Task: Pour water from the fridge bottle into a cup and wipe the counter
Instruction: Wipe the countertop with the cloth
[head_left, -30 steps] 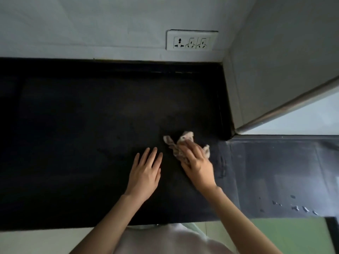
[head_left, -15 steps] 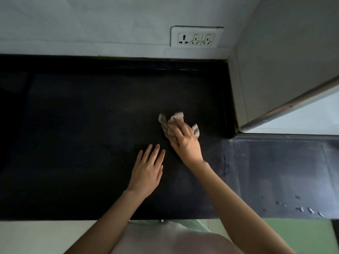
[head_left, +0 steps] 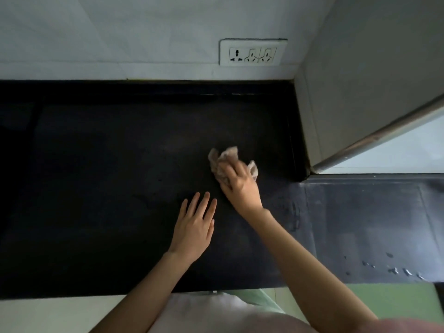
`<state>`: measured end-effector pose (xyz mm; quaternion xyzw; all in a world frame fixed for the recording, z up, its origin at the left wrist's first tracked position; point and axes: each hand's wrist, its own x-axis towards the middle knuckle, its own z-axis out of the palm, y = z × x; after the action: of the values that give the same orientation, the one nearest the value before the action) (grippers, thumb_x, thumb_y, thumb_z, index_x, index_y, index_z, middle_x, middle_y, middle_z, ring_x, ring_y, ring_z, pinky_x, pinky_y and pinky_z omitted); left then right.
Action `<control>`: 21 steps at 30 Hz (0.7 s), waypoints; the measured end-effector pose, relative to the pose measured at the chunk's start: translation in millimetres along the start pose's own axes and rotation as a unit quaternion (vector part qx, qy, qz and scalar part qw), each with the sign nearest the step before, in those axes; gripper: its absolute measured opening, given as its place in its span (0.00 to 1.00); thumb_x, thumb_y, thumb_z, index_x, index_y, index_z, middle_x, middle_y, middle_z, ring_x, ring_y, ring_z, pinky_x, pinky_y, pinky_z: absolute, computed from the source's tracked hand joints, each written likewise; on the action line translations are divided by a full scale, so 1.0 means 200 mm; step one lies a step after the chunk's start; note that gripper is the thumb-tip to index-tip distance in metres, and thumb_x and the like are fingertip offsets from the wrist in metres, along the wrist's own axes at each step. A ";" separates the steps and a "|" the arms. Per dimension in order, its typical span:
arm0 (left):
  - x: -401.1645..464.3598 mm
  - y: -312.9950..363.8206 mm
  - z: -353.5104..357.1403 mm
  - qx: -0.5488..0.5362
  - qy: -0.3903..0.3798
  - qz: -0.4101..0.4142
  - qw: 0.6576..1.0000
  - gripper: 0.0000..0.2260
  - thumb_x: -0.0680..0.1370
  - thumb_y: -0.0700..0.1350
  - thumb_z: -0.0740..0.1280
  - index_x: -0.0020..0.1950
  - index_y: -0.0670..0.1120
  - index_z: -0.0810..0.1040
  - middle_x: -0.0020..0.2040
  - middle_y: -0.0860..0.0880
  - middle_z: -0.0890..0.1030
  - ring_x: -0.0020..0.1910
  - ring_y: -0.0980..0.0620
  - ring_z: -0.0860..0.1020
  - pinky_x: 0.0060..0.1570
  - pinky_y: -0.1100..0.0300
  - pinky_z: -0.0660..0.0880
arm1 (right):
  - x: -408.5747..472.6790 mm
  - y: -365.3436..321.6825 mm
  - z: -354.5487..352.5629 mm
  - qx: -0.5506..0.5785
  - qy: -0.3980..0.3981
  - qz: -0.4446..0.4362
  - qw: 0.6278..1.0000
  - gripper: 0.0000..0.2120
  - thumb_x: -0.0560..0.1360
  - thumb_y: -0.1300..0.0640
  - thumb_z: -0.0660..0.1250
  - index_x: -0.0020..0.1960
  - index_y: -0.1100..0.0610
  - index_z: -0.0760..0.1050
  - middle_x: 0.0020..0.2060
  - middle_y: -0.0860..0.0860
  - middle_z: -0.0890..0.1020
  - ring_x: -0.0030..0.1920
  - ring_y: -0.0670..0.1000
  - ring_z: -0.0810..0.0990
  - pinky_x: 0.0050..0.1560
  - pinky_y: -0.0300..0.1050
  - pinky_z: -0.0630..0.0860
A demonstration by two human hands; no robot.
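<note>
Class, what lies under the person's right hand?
A crumpled cloth lies under the right hand, pressed on the black counter. The counter beneath the cloth is covered.

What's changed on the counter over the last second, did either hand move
The right hand slid the crumpled pale cloth away from the counter's front edge, toward the back wall, still gripping it. The left hand stayed flat on the black stone counter, and the white wall socket is unchanged.

two hands (head_left: 194, 227), one cloth (head_left: 225, 159), one socket plate (head_left: 253, 52)
</note>
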<state>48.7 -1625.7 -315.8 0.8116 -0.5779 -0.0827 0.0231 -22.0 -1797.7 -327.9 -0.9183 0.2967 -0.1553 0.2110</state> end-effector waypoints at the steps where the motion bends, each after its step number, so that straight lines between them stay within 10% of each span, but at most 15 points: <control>1: 0.00 0.00 0.00 -0.002 0.004 0.000 1.000 0.23 0.75 0.46 0.68 0.70 0.44 0.72 0.71 0.42 0.71 0.70 0.40 0.70 0.66 0.40 0.69 | -0.10 0.00 -0.01 0.005 -0.013 -0.024 1.000 0.22 0.74 0.57 0.69 0.67 0.55 0.71 0.69 0.56 0.70 0.66 0.58 0.71 0.56 0.57 0.77; 12: 0.00 0.00 0.01 -0.006 0.007 -0.002 1.000 0.24 0.76 0.46 0.69 0.71 0.43 0.71 0.71 0.42 0.71 0.70 0.40 0.69 0.67 0.40 0.68 | 0.14 0.22 -0.07 -0.045 0.068 0.155 0.985 0.21 0.73 0.58 0.69 0.65 0.60 0.72 0.65 0.62 0.73 0.59 0.65 0.73 0.48 0.58 0.76; 21: -0.01 0.00 0.01 -0.008 0.002 -0.008 1.000 0.24 0.76 0.47 0.67 0.72 0.45 0.69 0.73 0.42 0.69 0.72 0.41 0.68 0.68 0.41 0.66 | -0.02 0.09 -0.07 -0.020 -0.055 -0.066 0.996 0.25 0.72 0.57 0.71 0.68 0.57 0.71 0.68 0.57 0.71 0.65 0.60 0.72 0.49 0.56 0.80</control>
<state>46.7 -1624.1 -318.3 0.8160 -0.5708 -0.0858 0.0299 -39.7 -1811.5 -325.1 -0.9472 0.2265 -0.1117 0.1977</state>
